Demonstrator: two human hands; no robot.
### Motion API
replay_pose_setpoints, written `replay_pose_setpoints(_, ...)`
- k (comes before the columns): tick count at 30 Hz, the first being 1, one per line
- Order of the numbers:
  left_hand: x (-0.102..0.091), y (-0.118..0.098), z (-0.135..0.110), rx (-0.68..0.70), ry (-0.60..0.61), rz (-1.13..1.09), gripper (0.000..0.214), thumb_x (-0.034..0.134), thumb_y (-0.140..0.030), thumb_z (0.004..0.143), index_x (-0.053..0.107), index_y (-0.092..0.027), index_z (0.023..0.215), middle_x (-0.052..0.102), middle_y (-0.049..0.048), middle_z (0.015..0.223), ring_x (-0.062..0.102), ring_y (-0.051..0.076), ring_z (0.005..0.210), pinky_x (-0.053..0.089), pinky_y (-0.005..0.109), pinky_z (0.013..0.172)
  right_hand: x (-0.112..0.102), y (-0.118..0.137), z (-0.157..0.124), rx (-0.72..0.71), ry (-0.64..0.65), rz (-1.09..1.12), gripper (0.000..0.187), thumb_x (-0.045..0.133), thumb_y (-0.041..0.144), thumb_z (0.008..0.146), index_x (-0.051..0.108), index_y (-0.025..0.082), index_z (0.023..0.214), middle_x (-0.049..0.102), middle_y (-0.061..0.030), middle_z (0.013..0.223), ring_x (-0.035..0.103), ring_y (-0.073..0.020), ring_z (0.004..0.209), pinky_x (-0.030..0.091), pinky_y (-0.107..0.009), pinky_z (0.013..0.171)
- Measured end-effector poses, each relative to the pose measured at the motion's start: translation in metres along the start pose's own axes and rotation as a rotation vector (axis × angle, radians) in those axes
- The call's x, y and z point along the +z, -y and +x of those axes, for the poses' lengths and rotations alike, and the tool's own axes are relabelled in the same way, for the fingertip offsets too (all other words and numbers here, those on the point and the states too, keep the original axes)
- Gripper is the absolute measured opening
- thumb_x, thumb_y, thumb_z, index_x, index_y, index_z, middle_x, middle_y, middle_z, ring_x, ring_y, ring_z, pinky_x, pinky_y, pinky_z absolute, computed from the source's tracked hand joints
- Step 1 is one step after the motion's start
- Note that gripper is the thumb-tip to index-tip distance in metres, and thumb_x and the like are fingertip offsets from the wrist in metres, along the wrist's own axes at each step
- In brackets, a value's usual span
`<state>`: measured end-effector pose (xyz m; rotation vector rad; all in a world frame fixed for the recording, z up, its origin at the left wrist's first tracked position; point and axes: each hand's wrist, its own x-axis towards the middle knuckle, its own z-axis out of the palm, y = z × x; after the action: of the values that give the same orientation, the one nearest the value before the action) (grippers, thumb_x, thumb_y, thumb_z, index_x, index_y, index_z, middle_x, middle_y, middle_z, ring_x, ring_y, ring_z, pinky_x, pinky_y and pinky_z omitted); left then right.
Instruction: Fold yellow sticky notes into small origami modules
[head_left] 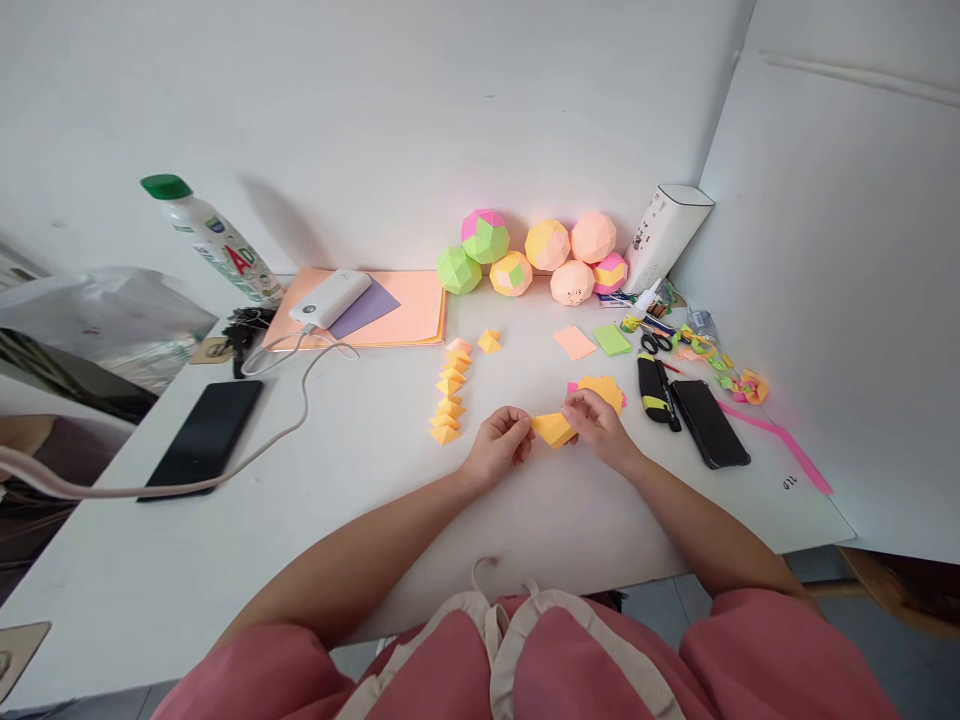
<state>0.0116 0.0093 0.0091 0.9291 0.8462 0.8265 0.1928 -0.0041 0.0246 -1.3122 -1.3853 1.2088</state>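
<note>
Between my two hands is a folded piece of yellow-orange paper point(553, 429). My left hand point(501, 437) pinches its left corner between thumb and fingers. My right hand point(598, 428) grips its right side, with the fingers closed on it. Just behind my right hand lies a flat yellow paper shape point(600, 392) with pink paper showing at its edges. To the left of my hands, a row of small folded orange paper pieces point(450, 388) runs away from me. One more folded orange piece point(490, 341) sits apart from the row.
Several faceted paper balls point(550, 245) are piled by the wall. Pink paper squares point(575, 342) and green ones point(611, 340) lie before them. At right are scissors point(655, 343), a cutter point(654, 388) and a phone point(709, 424). A power bank point(330, 299) rests on paper sheets point(416, 307) at left.
</note>
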Motion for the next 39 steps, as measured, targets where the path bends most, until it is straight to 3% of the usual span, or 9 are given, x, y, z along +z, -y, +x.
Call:
replay_pose_setpoints(4, 0.0, 0.003, 0.001, 0.045, 0.031, 0.02, 0.029, 0.058, -0.044, 0.076, 0.046, -0.018, 0.08, 0.053, -0.0036, 0.059, 0.047, 0.006, 0.044, 0.037, 0.019, 0.042, 0.003, -0.002, -0.001, -0.016, 0.08, -0.072, 0.022, 0.059, 0.04, 0.077, 0.06, 0.019, 0.084, 0.058, -0.0006, 0.071, 0.054, -0.012, 0.057, 0.049, -0.025, 0.05)
replay_pose_setpoints(10, -0.003, 0.002, 0.003, 0.006, 0.064, 0.041, 0.035, 0.059, -0.047, 0.075, 0.049, -0.017, 0.088, 0.056, -0.0022, 0.053, 0.05, 0.008, 0.042, 0.039, 0.02, 0.043, 0.004, -0.006, -0.001, -0.065, 0.08, -0.077, 0.026, 0.058, 0.039, 0.078, 0.069, 0.021, 0.094, 0.066, -0.0045, 0.083, 0.059, -0.0138, 0.061, 0.052, -0.027, 0.052)
replay_pose_setpoints(22, 0.0, 0.008, 0.002, 0.06, -0.07, -0.004, 0.034, 0.063, -0.047, 0.072, 0.045, -0.019, 0.079, 0.049, -0.0068, 0.044, 0.041, 0.006, 0.035, 0.03, 0.018, 0.036, 0.003, -0.008, 0.001, -0.122, 0.153, 0.053, 0.019, 0.063, 0.032, 0.076, 0.068, 0.022, 0.091, 0.059, -0.0071, 0.105, 0.06, -0.017, 0.084, 0.055, -0.029, 0.06)
replay_pose_setpoints(27, -0.003, 0.011, 0.002, 0.132, -0.092, 0.104, 0.03, 0.059, -0.045, 0.076, 0.046, -0.019, 0.081, 0.05, -0.006, 0.051, 0.042, 0.006, 0.041, 0.034, 0.019, 0.042, 0.001, -0.006, 0.002, -0.098, 0.1, -0.016, 0.018, 0.061, 0.035, 0.078, 0.07, 0.02, 0.081, 0.061, -0.0079, 0.103, 0.058, -0.0189, 0.094, 0.052, -0.033, 0.075)
replay_pose_setpoints(32, -0.008, 0.011, 0.005, 0.372, -0.15, 0.311, 0.024, 0.062, -0.036, 0.075, 0.048, -0.018, 0.085, 0.054, -0.0009, 0.078, 0.05, 0.008, 0.066, 0.042, 0.023, 0.064, -0.001, -0.013, 0.004, -0.052, 0.144, 0.043, 0.016, 0.067, 0.033, 0.072, 0.07, 0.021, 0.083, 0.059, -0.0077, 0.109, 0.058, -0.0184, 0.092, 0.052, -0.031, 0.069)
replay_pose_setpoints(35, -0.011, 0.012, 0.007, 0.392, -0.087, 0.334, 0.019, 0.059, -0.032, 0.078, 0.046, -0.019, 0.085, 0.052, 0.0001, 0.082, 0.05, 0.01, 0.074, 0.043, 0.024, 0.071, -0.001, -0.018, 0.006, -0.03, 0.156, 0.083, 0.02, 0.069, 0.031, 0.07, 0.068, 0.021, 0.087, 0.059, -0.0062, 0.105, 0.059, -0.0159, 0.085, 0.051, -0.029, 0.068)
replay_pose_setpoints(39, -0.012, 0.014, 0.007, 0.349, 0.027, 0.284, 0.014, 0.053, -0.031, 0.082, 0.046, -0.019, 0.085, 0.05, 0.0006, 0.082, 0.05, 0.011, 0.076, 0.043, 0.024, 0.07, 0.0, -0.022, 0.01, 0.06, 0.126, 0.13, 0.037, 0.073, 0.028, 0.066, 0.061, 0.02, 0.1, 0.062, -0.0033, 0.09, 0.06, -0.0132, 0.074, 0.051, -0.028, 0.066)
